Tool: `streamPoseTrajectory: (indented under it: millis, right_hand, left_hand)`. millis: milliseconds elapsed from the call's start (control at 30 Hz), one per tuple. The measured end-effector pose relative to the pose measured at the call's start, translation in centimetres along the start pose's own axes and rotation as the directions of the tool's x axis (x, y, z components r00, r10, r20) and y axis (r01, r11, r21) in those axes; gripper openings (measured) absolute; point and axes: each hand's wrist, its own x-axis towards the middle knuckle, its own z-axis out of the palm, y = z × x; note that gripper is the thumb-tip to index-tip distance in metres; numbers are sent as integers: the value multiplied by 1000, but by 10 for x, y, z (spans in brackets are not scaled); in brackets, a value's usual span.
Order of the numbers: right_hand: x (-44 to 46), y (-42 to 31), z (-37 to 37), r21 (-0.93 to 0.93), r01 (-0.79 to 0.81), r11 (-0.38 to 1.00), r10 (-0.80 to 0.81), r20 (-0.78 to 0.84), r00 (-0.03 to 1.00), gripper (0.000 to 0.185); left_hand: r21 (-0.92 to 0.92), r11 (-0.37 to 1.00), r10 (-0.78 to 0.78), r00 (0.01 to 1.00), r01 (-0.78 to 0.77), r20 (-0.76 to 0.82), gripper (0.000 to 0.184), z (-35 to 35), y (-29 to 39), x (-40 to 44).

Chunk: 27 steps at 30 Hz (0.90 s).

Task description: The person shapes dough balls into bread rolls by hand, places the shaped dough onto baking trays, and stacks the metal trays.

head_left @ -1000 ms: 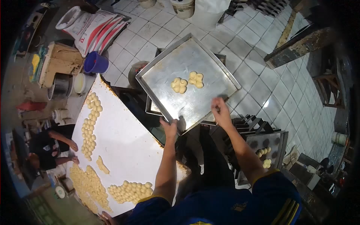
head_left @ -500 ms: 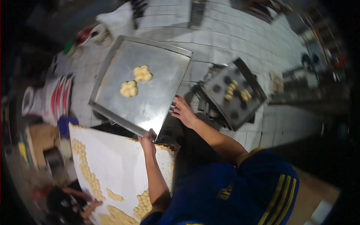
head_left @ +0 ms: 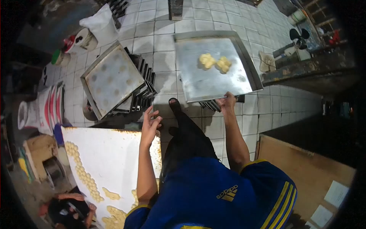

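Observation:
My right hand (head_left: pixel 227 102) is closed on the near edge of a metal baking tray (head_left: pixel 206 94), toward its right corner. Two clusters of pale dough balls (head_left: pixel 207 60) lie side by side on that tray. Below its near edge, part of another stack of trays (head_left: pixel 209 105) shows; the rest is hidden, and I cannot tell whether the held tray rests on it. My left hand (head_left: pixel 150 126) is open and holds nothing, above the far edge of a white table (head_left: pixel 108 152). Just beyond its fingers stands a stack of dark trays (head_left: pixel 146 82) topped by a spotted tray (head_left: pixel 112 78).
Rows of dough balls (head_left: pixel 82 170) lie on the white table. Another person (head_left: pixel 70 210) is at its lower left corner. A white sack (head_left: pixel 100 24) and buckets (head_left: pixel 85 39) stand at the upper left. A fan (head_left: pixel 299 35) stands at the right, above a wooden board (head_left: pixel 305 164).
The tray with dough has swung from the left to the right, over the other stack. My left hand has let go of it, and my right hand now grips its edge.

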Motion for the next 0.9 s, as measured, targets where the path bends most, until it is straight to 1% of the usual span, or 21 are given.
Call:
streamPoseTrajectory:
  millis: [100,167,200,233,300,333,367,433,467,500,567,600,633,667,700,733,767,800,833,867,900]
  right_hand:
    - [17,-3,-3,30,46,998,-44,-65,997,14]
    - [8,-5,-2,139,81,987,-61,-143,988,16]
    - [50,14,-36,57,47,997,-32,-240,970,18]
    - [46,18,-40,47,37,998,-25,-241,970,18]
    - [36,23,-39,236,-33,971,64,-121,991,20]
    - [52,35,-62,171,-51,984,63,-64,996,20]
    - [58,44,-64,167,-56,984,67,-58,996,20]
    - [66,53,-63,196,-74,978,105,-151,983,13]
    - [67,60,-63,193,-17,981,46,-149,988,10]
    - [69,62,-64,181,-26,983,53,-144,988,10]
    - [102,83,-83,96,-8,995,30,-235,972,12]
    - [115,88,-99,87,-74,993,88,-169,982,15]
    - [92,72,-82,14,-175,984,175,-195,965,15]
    - [73,57,-75,-127,-272,954,253,-149,956,19]
    - [77,45,-97,-99,-420,902,424,28,905,25]
    - [83,35,-120,-130,-554,823,569,203,797,30]
    - [107,43,-147,-140,-498,856,517,245,820,36]
    - [77,18,-115,-372,-448,813,510,85,856,33]
    - [74,-7,-87,-414,-695,588,763,-2,646,28]
    - [70,-17,-65,-618,-501,606,669,56,741,30]
    - [72,-24,-30,-640,-497,586,683,59,728,30]
  left_hand:
    - [-14,999,-45,999,44,-12,60,-26,-38,-25]
    - [110,981,-147,982,160,-118,57,-43,-55,-50]
    - [82,980,-164,973,179,-163,57,-51,-62,-62]
    - [56,979,-181,962,196,-205,57,-58,-69,-75]
    - [76,957,-250,929,280,-272,54,-68,-72,-98]
    - [74,951,-265,917,299,-298,53,-74,-75,-107]
    - [71,946,-278,905,316,-323,52,-79,-79,-115]
    - [56,942,-292,889,331,-354,51,-89,-86,-126]
    - [46,936,-308,873,350,-377,50,-91,-91,-132]
    - [35,934,-315,866,356,-387,50,-92,-96,-135]
    - [27,944,-295,878,329,-377,50,-100,-100,-139]
    - [-13,952,-288,881,306,-376,49,-103,-109,-139]
    - [-29,956,-279,878,291,-389,48,-103,-112,-138]
    - [-47,958,-279,877,284,-391,48,-104,-113,-134]
    - [-67,959,-279,877,275,-390,48,-103,-112,-128]
    - [-111,963,-269,878,245,-396,47,-102,-112,-121]
    - [-157,964,-260,877,213,-405,47,-100,-111,-114]
    - [-193,966,-239,879,173,-412,46,-98,-108,-105]
    - [-216,964,-233,879,153,-416,46,-97,-101,-93]
    - [-232,966,-204,889,115,-410,46,-97,-103,-78]
    - [-245,966,-174,897,77,-406,47,-99,-106,-61]
